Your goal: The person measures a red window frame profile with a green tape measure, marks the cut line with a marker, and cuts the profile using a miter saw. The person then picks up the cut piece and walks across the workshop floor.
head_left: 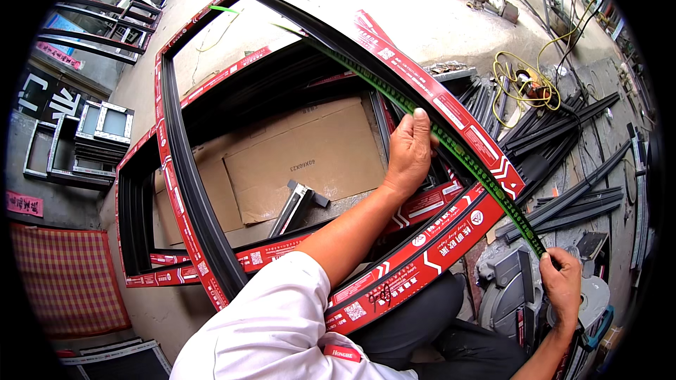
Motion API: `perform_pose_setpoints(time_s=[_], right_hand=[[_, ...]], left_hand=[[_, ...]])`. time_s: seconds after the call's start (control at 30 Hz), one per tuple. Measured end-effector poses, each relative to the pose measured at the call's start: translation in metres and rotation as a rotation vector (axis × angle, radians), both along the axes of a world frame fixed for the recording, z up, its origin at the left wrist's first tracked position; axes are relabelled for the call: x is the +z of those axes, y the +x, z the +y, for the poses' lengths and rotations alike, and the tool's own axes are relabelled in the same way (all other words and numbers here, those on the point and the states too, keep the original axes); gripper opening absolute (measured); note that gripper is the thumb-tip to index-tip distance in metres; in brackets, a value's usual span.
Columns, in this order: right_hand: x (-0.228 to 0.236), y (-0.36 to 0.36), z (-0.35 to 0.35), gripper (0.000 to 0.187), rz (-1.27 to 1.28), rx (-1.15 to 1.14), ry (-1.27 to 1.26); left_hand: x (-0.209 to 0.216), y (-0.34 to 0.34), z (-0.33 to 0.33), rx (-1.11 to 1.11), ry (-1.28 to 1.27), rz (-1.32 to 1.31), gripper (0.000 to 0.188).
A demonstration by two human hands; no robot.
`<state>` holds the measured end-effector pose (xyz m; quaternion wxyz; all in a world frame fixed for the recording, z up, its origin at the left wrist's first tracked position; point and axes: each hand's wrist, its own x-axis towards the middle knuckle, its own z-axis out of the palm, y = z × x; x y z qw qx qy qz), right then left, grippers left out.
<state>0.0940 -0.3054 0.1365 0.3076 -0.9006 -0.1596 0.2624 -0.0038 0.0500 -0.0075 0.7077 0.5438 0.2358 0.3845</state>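
Note:
A long green strip [465, 149] with dark marks printed along it runs down the right bar of a red-and-black window frame [461, 123]. My left hand [412, 151] is closed on the strip partway along, thumb up; its fingertips are partly hidden. Beyond the frame's lower right corner, my right hand [563, 283] pinches the strip's near end. The frame tilts across in front of me, its bars covered in red printed film. A second similar frame [144, 169] is below it, partly hidden.
Flat cardboard [303, 155] and a short profile offcut [299, 204] show through the frames. Dark profile lengths [556, 127] and a yellow cable [501, 74] lie at right, with a grey machine [510, 288] beside my right hand. Small frames [102, 134] are stacked at left.

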Motion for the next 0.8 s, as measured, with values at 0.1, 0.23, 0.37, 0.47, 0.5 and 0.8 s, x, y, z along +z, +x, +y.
perform_pose_setpoints(time_s=[0.1,0.23,0.37,0.47,0.5,0.8], right_hand=[[-0.012,-0.009,0.012,0.015,-0.102,0.058,0.051],[-0.001,-0.025,0.041,0.018,-0.083,0.047,0.032],[-0.001,-0.028,0.045,0.019,-0.155,0.057,0.023],[-0.001,-0.025,0.047,0.02,-0.264,0.072,-0.006],[0.002,-0.026,0.048,0.021,-0.326,0.063,-0.034],[0.035,-0.033,0.052,0.018,-0.68,0.111,-0.126]], left_hand=[[0.003,-0.002,-0.006,-0.123,-0.028,-0.048,0.041],[0.009,-0.003,-0.012,-0.23,-0.056,-0.103,0.031],[0.009,-0.003,-0.015,-0.317,-0.116,-0.114,0.029],[0.017,-0.006,-0.01,-0.321,-0.294,-0.148,0.038],[0.013,-0.007,-0.007,-0.339,-0.325,-0.152,0.044],[0.005,0.007,-0.006,-0.245,-0.541,-0.299,0.035]])
